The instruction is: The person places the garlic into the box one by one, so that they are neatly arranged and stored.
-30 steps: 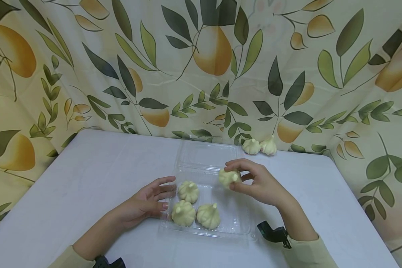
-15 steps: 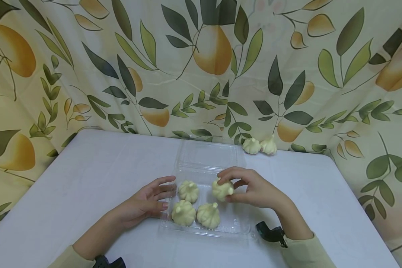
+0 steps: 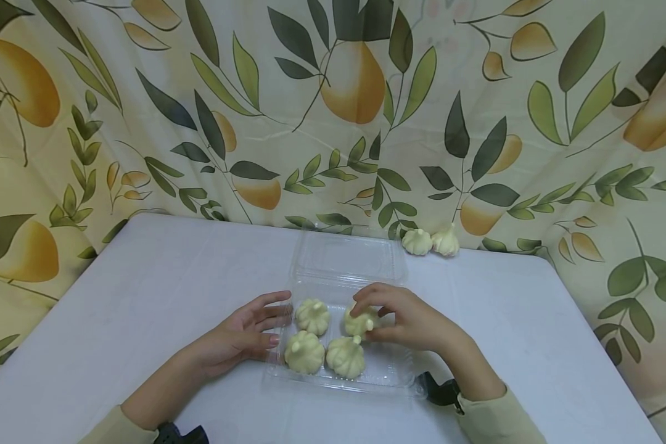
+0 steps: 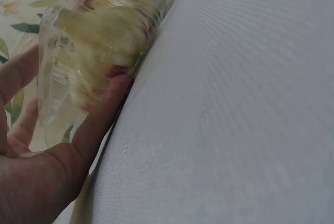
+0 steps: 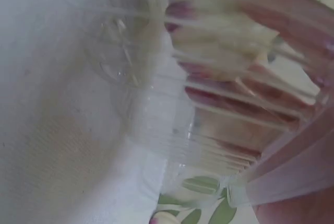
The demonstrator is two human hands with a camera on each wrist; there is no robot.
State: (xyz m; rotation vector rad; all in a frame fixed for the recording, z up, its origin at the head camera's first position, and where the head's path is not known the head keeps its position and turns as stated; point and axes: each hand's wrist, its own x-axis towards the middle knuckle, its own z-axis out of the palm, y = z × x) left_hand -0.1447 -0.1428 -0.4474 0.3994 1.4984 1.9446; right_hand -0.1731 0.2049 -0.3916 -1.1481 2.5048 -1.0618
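Note:
A clear plastic clamshell container (image 3: pixel 385 373) lies on the table with its lid (image 3: pixel 346 256) folded back. Three pale garlic bulbs sit in its left and front part: one at the back left (image 3: pixel 312 317), one at the front left (image 3: pixel 304 353) and one at front centre (image 3: pixel 345 357). My right hand (image 3: pixel 407 317) pinches another garlic bulb (image 3: pixel 357 323) low in the container, behind the front-centre one. In the right wrist view this bulb (image 5: pixel 214 36) shows through the ribbed wall, purplish underneath. My left hand (image 3: pixel 246 333), fingers extended, rests against the container's left side.
Two more garlic bulbs, one left (image 3: pixel 417 242) and one right (image 3: pixel 446 240), stand at the table's back edge, right of the lid. White cloth covers the table (image 3: pixel 200 271). A fruit-patterned curtain (image 3: pixel 288 123) hangs behind it.
My right hand has moved left, towards me and down with its garlic bulb, into the container behind the front-centre bulb. The left hand has stayed at the container's side.

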